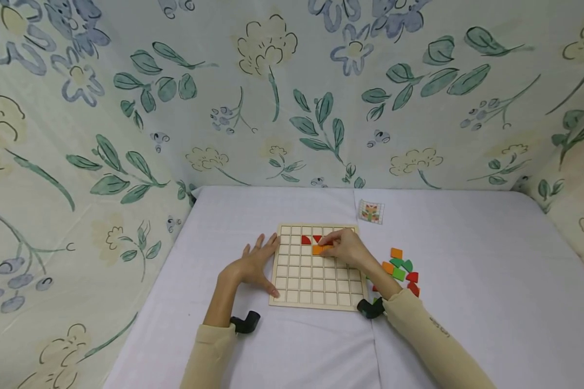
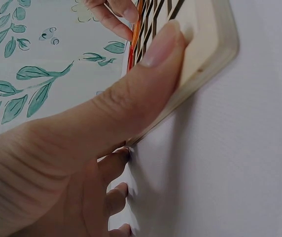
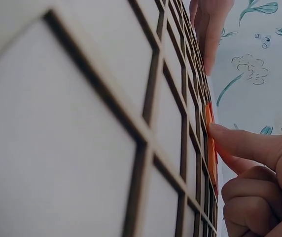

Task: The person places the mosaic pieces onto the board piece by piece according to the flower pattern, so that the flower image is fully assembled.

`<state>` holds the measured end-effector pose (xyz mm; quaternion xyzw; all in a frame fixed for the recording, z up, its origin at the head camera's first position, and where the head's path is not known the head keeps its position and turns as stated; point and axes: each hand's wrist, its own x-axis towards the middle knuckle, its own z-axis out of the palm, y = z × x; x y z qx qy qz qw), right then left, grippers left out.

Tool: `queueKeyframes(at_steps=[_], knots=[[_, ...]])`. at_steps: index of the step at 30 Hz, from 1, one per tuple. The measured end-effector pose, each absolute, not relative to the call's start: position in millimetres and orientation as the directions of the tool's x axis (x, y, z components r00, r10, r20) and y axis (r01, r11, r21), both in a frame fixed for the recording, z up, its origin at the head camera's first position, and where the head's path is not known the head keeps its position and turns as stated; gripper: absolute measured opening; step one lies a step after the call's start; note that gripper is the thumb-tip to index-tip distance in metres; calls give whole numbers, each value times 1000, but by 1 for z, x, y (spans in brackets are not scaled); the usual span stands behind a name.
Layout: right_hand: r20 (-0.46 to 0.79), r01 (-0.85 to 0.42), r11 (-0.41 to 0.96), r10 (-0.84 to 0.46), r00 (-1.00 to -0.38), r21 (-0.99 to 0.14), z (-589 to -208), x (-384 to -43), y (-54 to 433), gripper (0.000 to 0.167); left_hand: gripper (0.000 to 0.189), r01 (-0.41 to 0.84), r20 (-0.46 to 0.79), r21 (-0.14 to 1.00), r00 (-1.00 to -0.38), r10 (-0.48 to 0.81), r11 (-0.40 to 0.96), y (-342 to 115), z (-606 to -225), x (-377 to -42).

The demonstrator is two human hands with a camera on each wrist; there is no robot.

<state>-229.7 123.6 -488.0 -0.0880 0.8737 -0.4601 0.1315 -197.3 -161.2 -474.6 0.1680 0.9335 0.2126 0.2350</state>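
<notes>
A wooden grid board [image 1: 305, 273] lies on the white cloth. My left hand [image 1: 250, 268] has its fingers spread along the board's left edge; in the left wrist view its thumb [image 2: 146, 74] rests on the frame near a corner. Over the upper part of the grid, my right hand [image 1: 345, 247] holds an orange square tile [image 3: 210, 148] between thumb and index finger, the other fingers curled in. Another orange tile [image 1: 317, 250] sits in a cell beside the fingertips. Above it are a red triangle [image 1: 317, 238] and a red rounded piece [image 1: 305, 241].
Loose pieces lie right of the board, partly behind my right forearm: an orange square [image 1: 396, 253], a green square [image 1: 399, 274], red pieces [image 1: 412, 277] and several others. A small pattern card [image 1: 371, 212] lies beyond the board's far right corner. Floral fabric [image 1: 272, 108] hangs behind the table.
</notes>
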Motion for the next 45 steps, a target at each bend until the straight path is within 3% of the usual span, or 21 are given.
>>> queueKeyframes(at_steps=[14, 24, 36, 45], knots=[[-166, 1, 539, -256, -952, -842, -478, -226, 136, 22, 144, 208, -372, 484, -830, 415, 850, -161, -475, -197], [-209, 80, 572, -165, -964, -817, -462, -220, 192, 31, 142, 221, -362, 484, -830, 424, 847, -160, -473, -197], [-235, 155, 630, -45, -971, -761, -466, -201, 259, 40, 142, 209, -363, 489, -834, 415, 847, -161, -472, -195], [-260, 216, 670, 34, -965, -710, -476, -195, 282, 44, 142, 212, -354, 500, -835, 422, 840, -161, -475, -195]])
